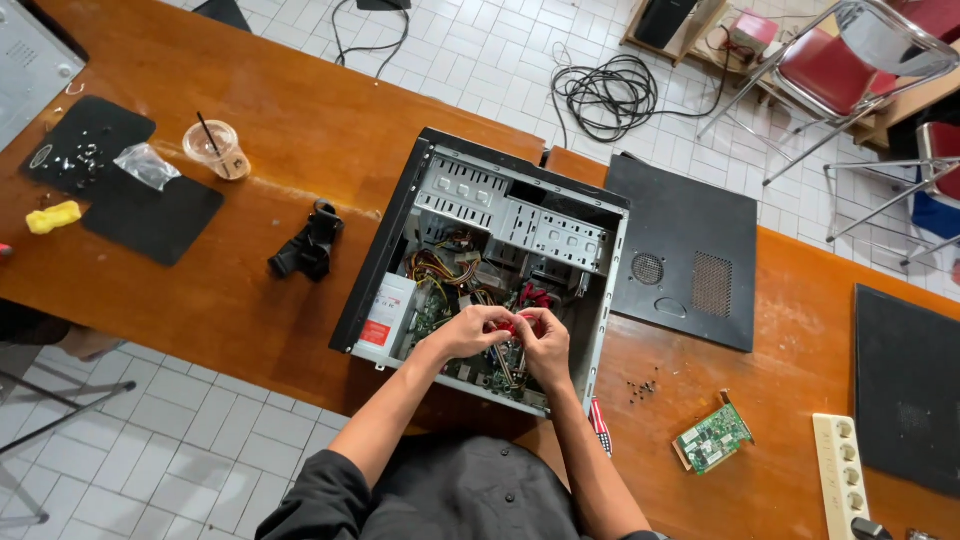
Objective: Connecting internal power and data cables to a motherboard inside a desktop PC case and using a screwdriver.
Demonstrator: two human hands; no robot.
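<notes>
Both hands work a red cable inside an open computer case.

The left hand (468,330) and right hand (543,342) close together on the red cable (515,325) low inside the case (400,225), lying open on the wooden bench (300,110); a green circuit card (713,436) and small screws (642,386) lie to the right.

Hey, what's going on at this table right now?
A person leans over an open desktop computer case lying on its side on a wooden table. The left hand and right hand meet over a red part inside, among the cables. The case's black side panel lies to the right, with a green expansion card and loose screws nearer the person.
</notes>
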